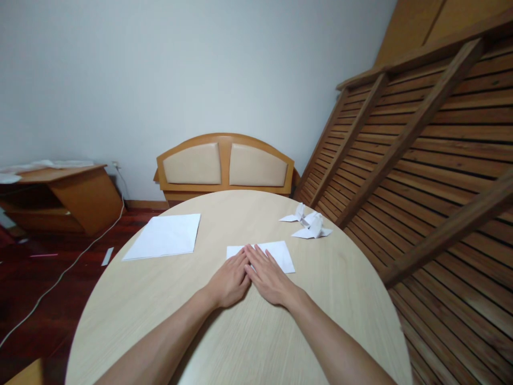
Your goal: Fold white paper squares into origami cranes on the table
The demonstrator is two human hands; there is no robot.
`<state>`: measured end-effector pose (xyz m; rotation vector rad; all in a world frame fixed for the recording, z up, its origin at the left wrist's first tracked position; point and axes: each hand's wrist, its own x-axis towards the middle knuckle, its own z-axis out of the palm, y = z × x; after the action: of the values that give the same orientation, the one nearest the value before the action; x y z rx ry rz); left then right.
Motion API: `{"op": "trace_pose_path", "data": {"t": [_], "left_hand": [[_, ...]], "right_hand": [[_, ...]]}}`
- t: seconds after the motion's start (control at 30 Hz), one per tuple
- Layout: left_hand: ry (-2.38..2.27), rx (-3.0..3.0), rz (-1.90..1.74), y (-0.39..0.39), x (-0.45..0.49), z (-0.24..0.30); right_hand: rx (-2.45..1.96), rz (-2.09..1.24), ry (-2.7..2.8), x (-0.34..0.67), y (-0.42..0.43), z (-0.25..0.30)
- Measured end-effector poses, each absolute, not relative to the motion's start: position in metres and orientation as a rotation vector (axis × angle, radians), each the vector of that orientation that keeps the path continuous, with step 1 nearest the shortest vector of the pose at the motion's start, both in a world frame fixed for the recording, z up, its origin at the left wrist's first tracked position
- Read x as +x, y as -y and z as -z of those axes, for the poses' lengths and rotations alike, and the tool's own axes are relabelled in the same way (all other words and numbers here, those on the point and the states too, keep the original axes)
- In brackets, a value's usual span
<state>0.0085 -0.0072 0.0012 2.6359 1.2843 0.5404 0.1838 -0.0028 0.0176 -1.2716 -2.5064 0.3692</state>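
A folded sheet of white paper (pixel 285 258) lies flat on the round table (pixel 332 299) in front of me. My left hand (pixel 229 280) rests on its left part, fingers stretched out and pointing away from me. My right hand (pixel 269 274) lies palm down over the middle of the paper, its fingers extended and slightly apart. The fingertips of both hands meet near the paper's upper edge. Beneath the hands, part of the paper and its front edge are hidden.
A stack of white paper (pixel 163 236) lies on the table's left side. Folded paper cranes (pixel 315 226) stand at the back right. Beyond the table are a wooden headboard (pixel 225 163), a leaning slatted bed frame (pixel 433 160) and a low cabinet (pixel 86 198).
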Motion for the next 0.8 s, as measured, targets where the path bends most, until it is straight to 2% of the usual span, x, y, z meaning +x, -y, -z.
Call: {"op": "trace_pose_path", "data": {"t": [0.17,0.37,0.5,0.63,0.8], "left_hand": [[-1.499,2.599,-0.358,0.009,0.008,-0.001],[-1.804,2.493,-0.347,0.008,0.005,-0.001],[-1.840,2.471,-0.375,0.008,0.005,-0.001],[-1.819,2.485,-0.380,0.008,0.004,-0.001],[-1.858,2.487,-0.342,0.008,0.001,-0.001]], "right_hand": [[-1.562,-0.356,2.490,0.197,-0.010,-0.009],[-1.779,-0.331,2.341,0.224,-0.019,-0.007],[-1.628,-0.246,2.341,0.219,-0.012,-0.013],[-1.350,-0.367,2.503,0.203,-0.002,-0.019],[-1.562,-0.404,2.466,0.205,-0.005,-0.014]]}}
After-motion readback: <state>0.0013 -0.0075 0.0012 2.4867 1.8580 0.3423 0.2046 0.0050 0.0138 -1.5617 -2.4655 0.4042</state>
